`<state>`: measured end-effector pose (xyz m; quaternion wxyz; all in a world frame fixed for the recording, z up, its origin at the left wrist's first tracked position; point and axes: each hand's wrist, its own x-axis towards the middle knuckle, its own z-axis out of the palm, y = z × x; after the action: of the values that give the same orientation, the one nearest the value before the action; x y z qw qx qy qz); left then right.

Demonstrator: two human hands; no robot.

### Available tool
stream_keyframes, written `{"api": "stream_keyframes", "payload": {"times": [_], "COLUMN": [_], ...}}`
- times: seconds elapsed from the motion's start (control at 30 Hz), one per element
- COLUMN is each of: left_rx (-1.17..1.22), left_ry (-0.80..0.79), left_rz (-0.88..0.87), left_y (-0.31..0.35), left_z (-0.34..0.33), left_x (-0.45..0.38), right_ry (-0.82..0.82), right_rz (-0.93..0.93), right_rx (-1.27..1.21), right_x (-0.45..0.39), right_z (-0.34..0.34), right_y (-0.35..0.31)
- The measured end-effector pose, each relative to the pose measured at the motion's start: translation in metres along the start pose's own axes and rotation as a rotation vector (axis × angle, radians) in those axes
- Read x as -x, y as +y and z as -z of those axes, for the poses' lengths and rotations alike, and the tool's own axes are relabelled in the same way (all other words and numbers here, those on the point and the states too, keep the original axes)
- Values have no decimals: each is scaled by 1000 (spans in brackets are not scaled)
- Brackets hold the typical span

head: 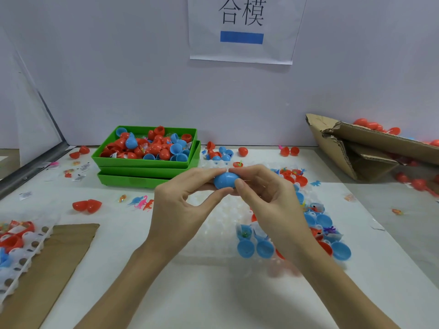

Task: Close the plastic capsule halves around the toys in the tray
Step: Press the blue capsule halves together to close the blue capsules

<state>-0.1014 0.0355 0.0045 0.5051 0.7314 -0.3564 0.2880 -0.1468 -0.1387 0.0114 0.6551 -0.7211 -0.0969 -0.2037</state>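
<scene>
Capsule point(225, 180), blue, pinched at both ends by left hand point(180, 200) and right hand point(268, 198) above the white tray point(213, 233); green bins point(147, 162) at ten o'clock.

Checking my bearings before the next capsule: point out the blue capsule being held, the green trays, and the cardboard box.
blue capsule point(225, 180), head view, middle of its shell.
green trays point(142, 163), head view, top tray's front wall.
cardboard box point(370, 138), head view, its upper flap.

Wall sign point(241, 29), torn cardboard box point(370, 148) at right, flat cardboard sheet point(59, 257) at left, paper labels point(79, 178).
</scene>
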Motion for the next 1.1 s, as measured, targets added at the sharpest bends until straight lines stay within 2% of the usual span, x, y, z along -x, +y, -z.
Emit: {"api": "stream_keyframes", "payload": {"times": [0.1,0.27,0.37,0.63,0.83,0.93,1.03,1.1], "left_rx": [-108,-220,-232,-293,-296,-217,41,145], "left_ry": [-5,3,-7,-13,7,-24,-189,-266], "left_rz": [-60,-119,-164,-231,-238,-166,-12,67], "left_y": [-1,-2,0,3,2,1,-1,-1], "left_z": [2,-4,-9,-15,-18,-15,-8,-3], "left_x": [-1,3,7,14,15,12,5,2], "right_ry": [-29,-42,-68,56,4,-22,-48,-101], "right_rz": [-60,-121,-74,13,16,36,46,12], "right_rx": [-16,150,238,452,463,438,403,258], "right_x": [-1,0,5,13,12,10,6,2], "right_z": [-1,-1,-6,-15,-11,-8,-2,3], "right_y": [-2,1,2,5,6,8,6,1]}}
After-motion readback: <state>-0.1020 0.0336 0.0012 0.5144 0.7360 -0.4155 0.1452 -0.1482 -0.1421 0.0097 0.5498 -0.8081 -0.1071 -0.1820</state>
